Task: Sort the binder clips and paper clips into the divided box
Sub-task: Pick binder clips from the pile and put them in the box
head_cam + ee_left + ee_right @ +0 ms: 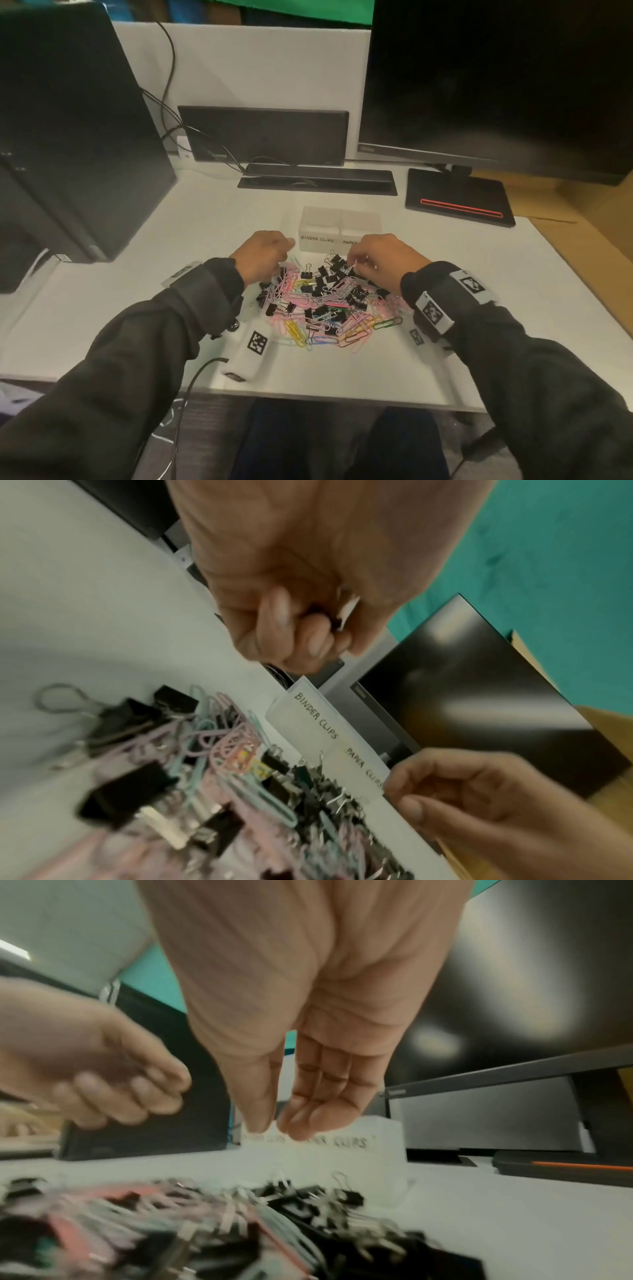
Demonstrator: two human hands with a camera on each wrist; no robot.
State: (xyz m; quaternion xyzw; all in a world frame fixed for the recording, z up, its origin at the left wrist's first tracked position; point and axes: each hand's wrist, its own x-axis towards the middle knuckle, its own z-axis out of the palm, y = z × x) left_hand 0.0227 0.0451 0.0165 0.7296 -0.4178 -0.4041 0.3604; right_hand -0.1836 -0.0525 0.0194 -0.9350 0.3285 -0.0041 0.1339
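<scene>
Binder clips (329, 294) and paper clips (356, 334) lie heaped together mid-desk, just near of the divided box (339, 228), whose long axis runs left to right, labels facing the person. The left hand (263, 255) curls tight around something dark, seemingly a binder clip; the right hand (380, 260) hangs loosely curled above the heap, and whether it pinches anything cannot be told. Tangled wire may drag stray clips into the wrong compartment.
</scene>
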